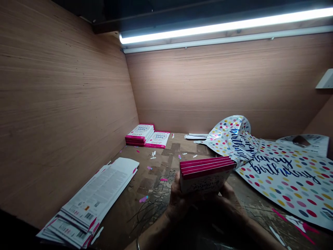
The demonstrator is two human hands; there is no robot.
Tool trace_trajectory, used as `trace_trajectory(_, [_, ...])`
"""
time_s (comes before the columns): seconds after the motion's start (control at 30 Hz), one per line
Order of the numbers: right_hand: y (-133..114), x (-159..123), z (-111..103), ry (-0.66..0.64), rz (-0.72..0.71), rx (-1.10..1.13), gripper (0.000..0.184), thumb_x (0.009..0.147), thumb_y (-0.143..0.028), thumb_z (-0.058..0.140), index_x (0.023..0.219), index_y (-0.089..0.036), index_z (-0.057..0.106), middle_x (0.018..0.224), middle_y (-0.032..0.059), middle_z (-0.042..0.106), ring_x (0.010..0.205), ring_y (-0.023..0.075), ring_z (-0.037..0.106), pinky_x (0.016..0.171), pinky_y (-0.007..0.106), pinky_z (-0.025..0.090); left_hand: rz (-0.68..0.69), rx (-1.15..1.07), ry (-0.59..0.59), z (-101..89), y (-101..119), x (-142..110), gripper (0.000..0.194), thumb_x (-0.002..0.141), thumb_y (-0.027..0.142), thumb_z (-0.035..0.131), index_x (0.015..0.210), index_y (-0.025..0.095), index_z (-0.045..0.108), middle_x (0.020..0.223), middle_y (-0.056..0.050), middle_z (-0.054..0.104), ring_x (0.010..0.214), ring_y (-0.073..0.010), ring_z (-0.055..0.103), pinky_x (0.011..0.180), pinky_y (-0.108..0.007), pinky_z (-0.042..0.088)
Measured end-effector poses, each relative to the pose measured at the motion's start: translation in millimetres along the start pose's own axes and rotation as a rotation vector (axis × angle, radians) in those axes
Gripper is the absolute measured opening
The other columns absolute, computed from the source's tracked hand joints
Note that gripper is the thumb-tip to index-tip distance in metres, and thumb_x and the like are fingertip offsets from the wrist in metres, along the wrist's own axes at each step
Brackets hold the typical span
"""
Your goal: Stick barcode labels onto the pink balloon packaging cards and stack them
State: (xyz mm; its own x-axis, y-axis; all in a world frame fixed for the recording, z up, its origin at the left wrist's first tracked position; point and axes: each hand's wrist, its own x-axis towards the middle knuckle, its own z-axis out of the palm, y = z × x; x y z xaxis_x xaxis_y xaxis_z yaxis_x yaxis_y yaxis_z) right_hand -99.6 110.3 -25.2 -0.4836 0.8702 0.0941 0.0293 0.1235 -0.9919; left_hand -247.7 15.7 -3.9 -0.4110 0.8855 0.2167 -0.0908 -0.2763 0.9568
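Note:
Between my two hands is a small stack of pink-edged cardboard packets (206, 175), printed with dark lettering on the front. My left hand (178, 198) grips the stack's left side, and my right hand (230, 199) closes on its lower right side. The packets are tilted, their pink edges facing up, and the undersides are in shadow. Just behind and to the right of the stack lie shiny dotted happy birthday foil balloons (281, 173), flat and partly folded over.
In the back left corner sit stacked pink and white packets (140, 133). Unfolded printed card sleeves (99, 194) are piled along the left wall. Paper scraps (143, 199) litter the brown taped worktop (166, 156). Overhead runs a bright tube light (226, 26).

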Motion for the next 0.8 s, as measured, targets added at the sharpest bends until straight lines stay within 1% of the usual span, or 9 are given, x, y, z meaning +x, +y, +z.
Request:
trace_trajectory(0.1, [2.8,0.1,0.0,-0.011,0.013,0.018,0.033,0.058,-0.022,0.070,0.088,-0.019,0.057,0.086,0.0029,0.064,0.084,0.0250,0.056,0.069,0.032,0.046,0.023,-0.004,-0.015,0.7,3.1,1.0,0.058,0.054,0.019,0.079,0.107,0.018,0.056,0.096,-0.005,0.065,0.085,-0.0224,0.058,0.065,-0.032,0.055])
trace_trajectory(0.2, [4.4,-0.1,0.3,-0.015,0.002,0.045,0.034,0.059,-0.019,0.070,0.090,-0.020,0.057,0.088,0.0021,0.064,0.086,0.0241,0.056,0.070,0.031,0.046,0.024,-0.022,-0.022,1.7,5.3,1.9,0.057,0.056,0.018,0.078,0.108,0.018,0.055,0.096,-0.004,0.065,0.086,-0.0227,0.059,0.066,-0.032,0.055])
trace_trajectory(0.3, [3.7,-0.8,0.7,-0.025,0.005,0.066,0.032,0.059,-0.018,0.070,0.089,-0.020,0.057,0.085,0.0006,0.064,0.082,0.0221,0.056,0.069,0.030,0.046,0.015,-0.022,-0.010,2.0,5.0,1.7,0.055,0.056,0.019,0.078,0.105,0.018,0.054,0.096,-0.004,0.064,0.084,-0.0227,0.059,0.066,-0.033,0.055])
trace_trajectory(0.43, [4.5,-1.5,0.8,-0.009,-0.014,0.048,0.032,0.059,-0.018,0.070,0.088,-0.020,0.057,0.085,0.0008,0.064,0.083,0.0226,0.056,0.069,0.030,0.046,0.013,-0.023,0.000,1.8,2.7,0.1,0.053,0.055,0.019,0.079,0.101,0.017,0.054,0.093,-0.004,0.065,0.082,-0.0218,0.059,0.063,-0.032,0.055])
trace_trajectory(0.57, [10.8,-0.1,0.6,0.012,-0.031,0.036,0.031,0.058,-0.018,0.069,0.087,-0.019,0.057,0.086,0.0021,0.064,0.084,0.0238,0.056,0.070,0.031,0.047,0.004,-0.021,0.000,1.7,2.3,0.2,0.054,0.054,0.019,0.080,0.102,0.018,0.054,0.094,-0.004,0.065,0.085,-0.0229,0.059,0.064,-0.031,0.055])
trace_trajectory(0.67, [14.0,1.2,0.7,0.024,-0.032,0.041,0.032,0.057,-0.019,0.071,0.086,-0.019,0.057,0.082,0.0019,0.064,0.081,0.0236,0.056,0.068,0.032,0.047,-0.003,-0.008,0.013,0.8,1.8,1.4,0.055,0.053,0.020,0.080,0.101,0.017,0.055,0.092,-0.003,0.066,0.082,-0.0224,0.060,0.065,-0.032,0.055])
trace_trajectory(0.8, [12.4,0.8,1.3,0.013,-0.020,0.053,0.030,0.058,-0.021,0.070,0.085,-0.020,0.057,0.080,0.0014,0.063,0.078,0.0227,0.056,0.066,0.032,0.048,-0.039,-0.006,0.012,-0.8,-1.4,1.2,0.055,0.053,0.021,0.080,0.102,0.017,0.055,0.092,-0.004,0.066,0.079,-0.0232,0.061,0.061,-0.033,0.056])
